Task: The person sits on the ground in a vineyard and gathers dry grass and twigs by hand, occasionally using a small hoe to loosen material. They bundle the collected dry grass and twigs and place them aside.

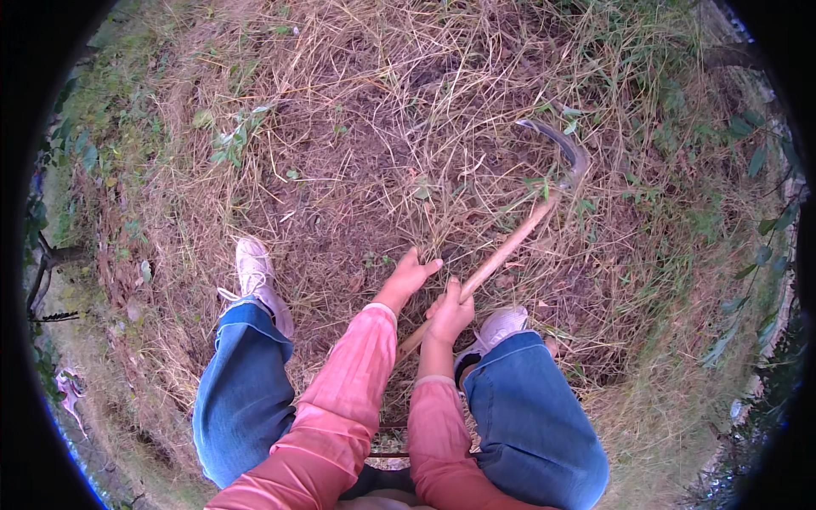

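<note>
My right hand (451, 312) is closed around the wooden handle of a sickle (507, 248). The handle slants up and to the right, and its butt end runs down beneath my left forearm. At the far end, a curved metal blade (567, 143) hooks back to the left, low over the dry grass (472, 169). To the left of the handle, my left hand (408, 277) is low near the ground, its thumb and forefinger apart and nothing visible between them. Its other fingers are mostly hidden.
My left shoe (255, 268) and right shoe (503, 326) stand wide apart on the cut grass. A small leafy weed (234, 140) grows at upper left. Greener grass (676, 210) and leafy twigs (758, 255) border the right side; a bare branch (54, 258) shows at far left.
</note>
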The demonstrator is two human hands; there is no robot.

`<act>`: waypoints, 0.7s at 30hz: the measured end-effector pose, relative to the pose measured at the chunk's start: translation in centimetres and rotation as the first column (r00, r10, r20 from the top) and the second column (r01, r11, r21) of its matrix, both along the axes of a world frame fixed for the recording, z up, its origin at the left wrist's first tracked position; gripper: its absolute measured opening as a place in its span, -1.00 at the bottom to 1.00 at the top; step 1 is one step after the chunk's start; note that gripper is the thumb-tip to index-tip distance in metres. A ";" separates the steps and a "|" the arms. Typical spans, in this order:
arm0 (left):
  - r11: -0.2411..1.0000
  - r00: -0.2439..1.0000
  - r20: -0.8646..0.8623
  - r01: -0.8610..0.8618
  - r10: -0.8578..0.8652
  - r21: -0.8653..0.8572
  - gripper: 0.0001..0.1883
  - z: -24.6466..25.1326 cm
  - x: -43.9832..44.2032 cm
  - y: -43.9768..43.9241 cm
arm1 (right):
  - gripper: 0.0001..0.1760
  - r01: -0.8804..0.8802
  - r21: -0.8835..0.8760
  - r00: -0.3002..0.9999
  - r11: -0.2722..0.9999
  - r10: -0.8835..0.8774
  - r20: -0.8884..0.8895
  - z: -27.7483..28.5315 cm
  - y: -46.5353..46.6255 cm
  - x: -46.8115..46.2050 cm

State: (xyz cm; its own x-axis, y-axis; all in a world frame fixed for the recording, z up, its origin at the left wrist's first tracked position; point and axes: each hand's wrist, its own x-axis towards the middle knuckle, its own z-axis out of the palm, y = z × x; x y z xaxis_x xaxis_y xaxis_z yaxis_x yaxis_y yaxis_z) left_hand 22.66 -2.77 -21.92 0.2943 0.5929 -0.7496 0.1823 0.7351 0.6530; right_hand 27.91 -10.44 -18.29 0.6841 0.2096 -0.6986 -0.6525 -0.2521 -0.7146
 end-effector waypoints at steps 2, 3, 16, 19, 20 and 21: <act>0.996 0.996 0.067 -0.060 0.064 -0.067 -0.51 0.3 1.1 -0.2 | -0.70 0.050 0.002 0.999 0.999 -0.050 -0.008 0.7 0.4 0.6; 0.990 0.992 0.092 -0.079 0.090 -0.113 -0.53 0.6 1.6 -0.1 | -0.72 0.069 0.021 0.997 0.997 -0.069 0.017 1.1 0.6 0.8; 0.783 0.819 0.151 -0.573 0.553 0.242 -0.80 8.8 -1.7 6.1 | -0.75 -0.249 0.131 0.968 0.960 0.250 0.006 6.9 5.1 6.0; 0.731 0.770 0.087 -0.631 0.632 0.260 -0.80 8.7 -3.5 6.7 | -0.81 -0.344 0.161 0.937 0.925 0.350 -0.015 7.3 5.1 4.6; 0.712 0.754 0.098 -0.649 0.650 0.267 -0.82 8.6 -4.2 6.8 | -0.81 -0.386 0.138 0.922 0.912 0.383 0.053 7.3 5.0 4.1; 0.715 0.744 0.050 -0.656 0.666 0.240 -0.83 8.6 -4.7 6.9 | -0.80 -0.426 0.095 0.905 0.900 0.422 0.063 7.1 4.8 3.7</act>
